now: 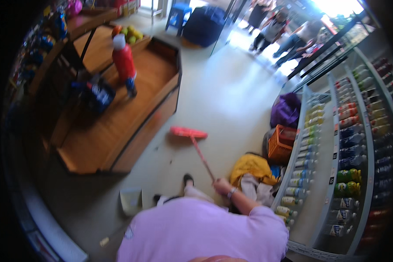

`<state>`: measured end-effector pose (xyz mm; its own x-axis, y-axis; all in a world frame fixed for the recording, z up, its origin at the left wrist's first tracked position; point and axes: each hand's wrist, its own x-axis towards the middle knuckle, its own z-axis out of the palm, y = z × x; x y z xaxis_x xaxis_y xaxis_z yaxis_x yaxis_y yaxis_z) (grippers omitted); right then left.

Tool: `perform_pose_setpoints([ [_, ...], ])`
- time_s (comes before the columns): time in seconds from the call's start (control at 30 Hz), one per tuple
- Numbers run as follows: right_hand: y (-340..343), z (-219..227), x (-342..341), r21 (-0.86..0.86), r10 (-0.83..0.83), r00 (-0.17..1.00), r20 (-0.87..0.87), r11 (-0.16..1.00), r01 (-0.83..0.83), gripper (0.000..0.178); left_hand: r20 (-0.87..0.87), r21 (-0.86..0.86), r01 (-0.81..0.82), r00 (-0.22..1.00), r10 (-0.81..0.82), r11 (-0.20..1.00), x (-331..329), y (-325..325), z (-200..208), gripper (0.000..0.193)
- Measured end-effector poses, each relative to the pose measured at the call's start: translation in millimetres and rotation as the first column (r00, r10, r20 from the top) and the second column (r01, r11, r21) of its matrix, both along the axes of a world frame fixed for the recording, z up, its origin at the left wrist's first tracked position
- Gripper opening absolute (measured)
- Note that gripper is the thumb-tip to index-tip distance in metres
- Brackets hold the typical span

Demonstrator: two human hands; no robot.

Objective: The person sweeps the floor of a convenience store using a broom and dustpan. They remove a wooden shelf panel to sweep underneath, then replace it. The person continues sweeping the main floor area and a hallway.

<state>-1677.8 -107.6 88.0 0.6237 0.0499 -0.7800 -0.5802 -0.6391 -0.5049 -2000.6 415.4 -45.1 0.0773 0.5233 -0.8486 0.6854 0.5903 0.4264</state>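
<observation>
My right hand is wrapped round the thin pink handle of a broom, with a band on the wrist. The broom's red head rests on the pale floor ahead, close to the wooden display stand. A few small dark bits lie on the floor between the broom head and my feet. On my left side, a pale dustpan is at floor level; my body and sleeve hide what lies behind it. My left hand is out of sight.
To the left stands an angular wooden display stand bearing a red bottle and fruit. Bottle-filled shelves line the right. Beside them sit a yellow cloth bundle, an orange basket and a purple bag. People stand by the doorway.
</observation>
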Motion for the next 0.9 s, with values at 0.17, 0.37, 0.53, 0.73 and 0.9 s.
perform_pose_setpoints([
  [0.17, -10, 21, 53, 0.09, -0.228, 0.974, -0.016, 0.969, 0.228, 0.02, -0.005, -0.002, -0.367, 0.93, 0.367, 0.93, -53, -14, 43, 0.093],
  [0.37, -21, 22, 111, 0.135, -0.359, 0.933, 0.006, 0.925, 0.355, 0.013, 0.033, 0.056, -0.554, 0.832, 0.553, 0.83, -85, -20, 85, 0.093],
  [0.53, -36, -50, 163, 0.068, -0.177, 0.982, 0.065, 0.983, 0.172, 0.014, 0.075, 0.107, -0.607, 0.795, 0.602, 0.788, -89, -3, 97, 0.092],
  [0.73, 10, -125, 191, -0.657, 0.875, 0.439, 0.205, 0.455, -0.601, 0.021, 0.103, 0.204, -0.657, 0.752, 0.652, 0.726, -63, 47, 88, 0.091],
  [0.9, 76, -93, 147, -0.409, 0.794, 0.581, 0.177, 0.596, -0.691, 0.02, 0.174, 0.22, -0.661, 0.75, 0.638, 0.718, -65, 82, 76, 0.089],
])
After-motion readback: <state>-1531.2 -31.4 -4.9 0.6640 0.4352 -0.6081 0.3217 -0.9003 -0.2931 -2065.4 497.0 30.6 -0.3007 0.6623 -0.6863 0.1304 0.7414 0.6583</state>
